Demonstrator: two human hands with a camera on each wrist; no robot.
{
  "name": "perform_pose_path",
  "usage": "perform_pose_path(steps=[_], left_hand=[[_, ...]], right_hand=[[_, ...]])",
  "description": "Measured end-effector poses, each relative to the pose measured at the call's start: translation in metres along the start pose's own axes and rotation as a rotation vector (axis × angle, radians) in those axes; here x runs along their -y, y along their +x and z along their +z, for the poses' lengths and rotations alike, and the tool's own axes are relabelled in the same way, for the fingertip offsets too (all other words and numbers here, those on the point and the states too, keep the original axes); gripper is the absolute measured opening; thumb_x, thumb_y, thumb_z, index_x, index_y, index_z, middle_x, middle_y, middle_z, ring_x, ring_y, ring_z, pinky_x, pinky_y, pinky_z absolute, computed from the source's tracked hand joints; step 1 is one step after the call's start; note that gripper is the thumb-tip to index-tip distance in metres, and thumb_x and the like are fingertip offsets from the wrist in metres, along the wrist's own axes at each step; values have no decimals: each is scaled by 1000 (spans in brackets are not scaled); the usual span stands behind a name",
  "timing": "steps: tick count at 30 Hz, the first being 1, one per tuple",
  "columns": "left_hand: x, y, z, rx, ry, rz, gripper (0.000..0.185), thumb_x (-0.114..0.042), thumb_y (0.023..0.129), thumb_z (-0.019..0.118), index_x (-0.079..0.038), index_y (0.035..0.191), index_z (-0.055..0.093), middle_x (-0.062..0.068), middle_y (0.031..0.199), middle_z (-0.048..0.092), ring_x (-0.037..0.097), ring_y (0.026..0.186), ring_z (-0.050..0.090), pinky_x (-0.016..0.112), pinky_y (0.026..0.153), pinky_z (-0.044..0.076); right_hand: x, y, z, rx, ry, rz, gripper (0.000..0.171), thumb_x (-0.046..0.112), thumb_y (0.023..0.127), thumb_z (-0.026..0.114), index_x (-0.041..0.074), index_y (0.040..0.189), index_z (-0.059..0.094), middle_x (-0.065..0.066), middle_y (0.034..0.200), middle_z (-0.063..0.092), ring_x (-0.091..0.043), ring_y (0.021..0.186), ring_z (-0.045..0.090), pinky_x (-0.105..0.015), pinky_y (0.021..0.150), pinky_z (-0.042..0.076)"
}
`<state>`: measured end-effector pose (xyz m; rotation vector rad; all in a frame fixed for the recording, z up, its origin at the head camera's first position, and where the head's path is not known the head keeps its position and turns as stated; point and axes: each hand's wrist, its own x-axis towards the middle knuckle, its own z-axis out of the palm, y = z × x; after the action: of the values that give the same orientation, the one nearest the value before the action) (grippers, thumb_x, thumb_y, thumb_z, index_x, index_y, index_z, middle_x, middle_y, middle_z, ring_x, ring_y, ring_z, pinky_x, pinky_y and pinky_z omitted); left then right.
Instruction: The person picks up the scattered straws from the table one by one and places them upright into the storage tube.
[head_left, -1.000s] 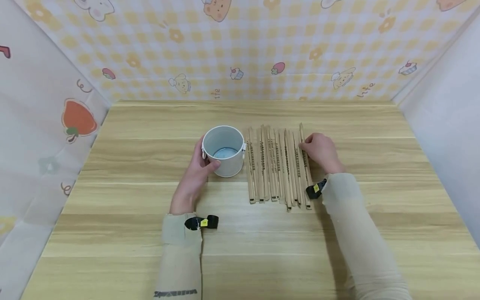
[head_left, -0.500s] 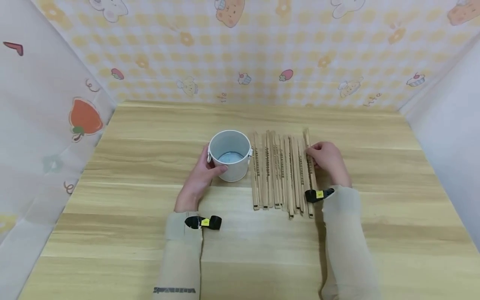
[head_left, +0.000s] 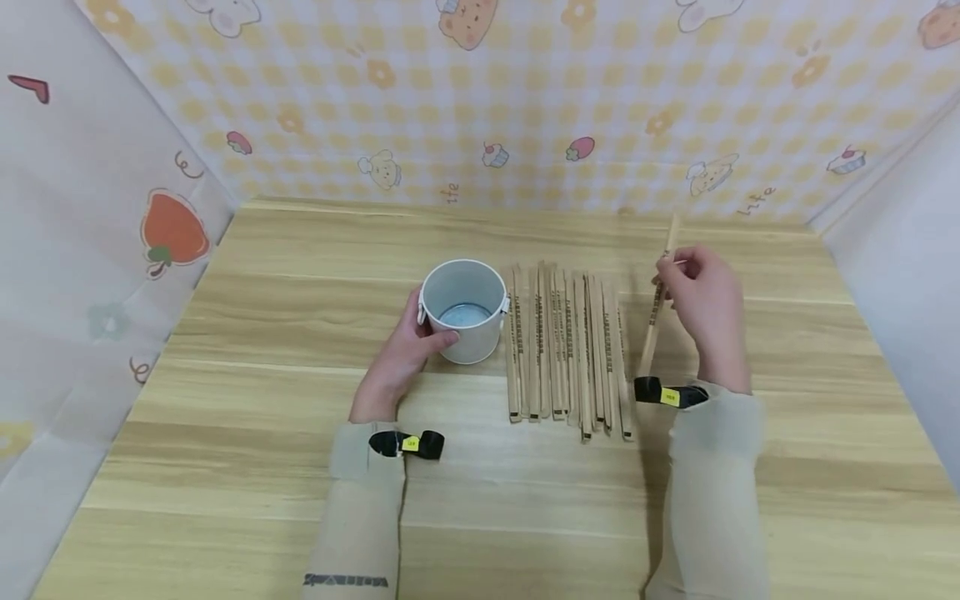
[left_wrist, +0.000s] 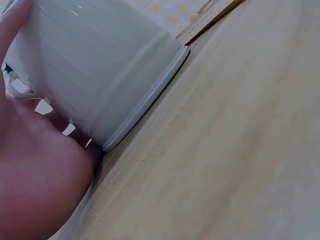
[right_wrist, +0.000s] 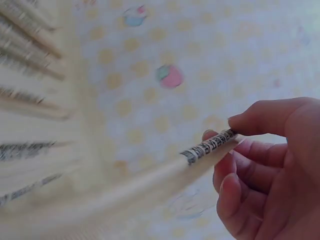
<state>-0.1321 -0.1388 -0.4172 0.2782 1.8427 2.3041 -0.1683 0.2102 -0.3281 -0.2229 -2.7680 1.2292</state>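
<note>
A white bucket (head_left: 465, 333) with small side handles stands upright on the wooden table. Around its left side my left hand (head_left: 405, 354) curls, thumb on the front wall; the left wrist view shows the hand low against the bucket (left_wrist: 105, 65). To the right of the row, above the table, my right hand (head_left: 708, 304) pinches one slim paper-wrapped stick (head_left: 651, 337) between thumb and fingers. Dark print marks this stick (right_wrist: 205, 150) in the right wrist view, where its near end is blurred. What the brown wrapper contains is hidden.
Several more paper-wrapped sticks (head_left: 566, 358) lie side by side just right of the bucket, roughly parallel. A patterned yellow-checked cloth (head_left: 525, 100) rises behind the table (head_left: 465, 492). White walls flank both sides.
My right hand has lifted the rightmost paper-wrapped stick from the row and moved right with it. The left hand keeps its hold on the bucket. The head view has shifted slightly.
</note>
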Motion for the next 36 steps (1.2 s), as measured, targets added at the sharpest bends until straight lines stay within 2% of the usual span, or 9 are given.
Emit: perform_pose_path(steps=[4, 9, 13, 19, 24, 27, 31, 36], left_hand=[[-1, 0, 1, -3, 4, -6, 80, -6, 74, 68, -23, 137, 24, 7, 138, 26, 26, 128, 23, 42, 106, 15], [-3, 0, 0, -9, 12, -21, 79, -4, 74, 68, -24, 137, 24, 7, 138, 26, 25, 128, 23, 42, 106, 15], [-4, 1, -2, -15, 15, -12, 79, -4, 73, 68, -23, 137, 24, 8, 138, 26, 25, 128, 22, 42, 106, 14], [-2, 3, -1, -9, 17, -12, 80, -8, 73, 70, -23, 137, 24, 7, 137, 27, 26, 127, 24, 42, 105, 16], [4, 1, 4, -6, 26, -47, 80, -11, 73, 71, -24, 137, 24, 7, 137, 26, 26, 127, 25, 41, 105, 17], [7, -2, 7, -8, 34, -70, 80, -10, 74, 70, -25, 137, 23, 6, 138, 26, 24, 128, 25, 40, 105, 18], [11, -2, 7, 6, 14, -57, 78, -6, 74, 68, -24, 137, 24, 7, 137, 27, 26, 127, 25, 42, 104, 19], [13, -2, 5, 20, 4, -33, 78, -11, 74, 70, -24, 136, 25, 8, 135, 29, 27, 126, 28, 42, 104, 21]], right_hand=[[18, -8, -8, -92, 71, -41, 33, 37, 87, 50, 9, 102, 57, -1, 85, 62, -11, 67, 58, -20, 56, 47], [45, -19, -8, -217, 180, -135, 22, 33, 85, 56, 12, 92, 58, 1, 81, 62, -11, 67, 58, -18, 54, 46], [71, -28, -4, -293, 307, -271, 18, 26, 85, 59, 9, 90, 61, -3, 80, 61, -14, 67, 57, -19, 54, 45], [110, -42, 5, -352, 536, -455, 16, 15, 83, 60, 2, 93, 64, -8, 82, 61, -17, 69, 57, -21, 55, 46], [135, -59, 10, -395, 631, -604, 17, 10, 81, 63, -1, 94, 63, -10, 86, 61, -19, 72, 58, -22, 55, 48], [141, -67, 18, -381, 643, -661, 19, 7, 80, 64, -4, 95, 62, -9, 87, 62, -20, 75, 58, -23, 57, 49], [144, -67, 37, -299, 608, -735, 20, 7, 81, 63, -5, 96, 60, -8, 87, 64, -18, 77, 59, -25, 60, 50], [141, -57, 66, -171, 463, -790, 19, 12, 83, 61, 0, 97, 61, -5, 86, 64, -12, 78, 59, -26, 60, 50]])
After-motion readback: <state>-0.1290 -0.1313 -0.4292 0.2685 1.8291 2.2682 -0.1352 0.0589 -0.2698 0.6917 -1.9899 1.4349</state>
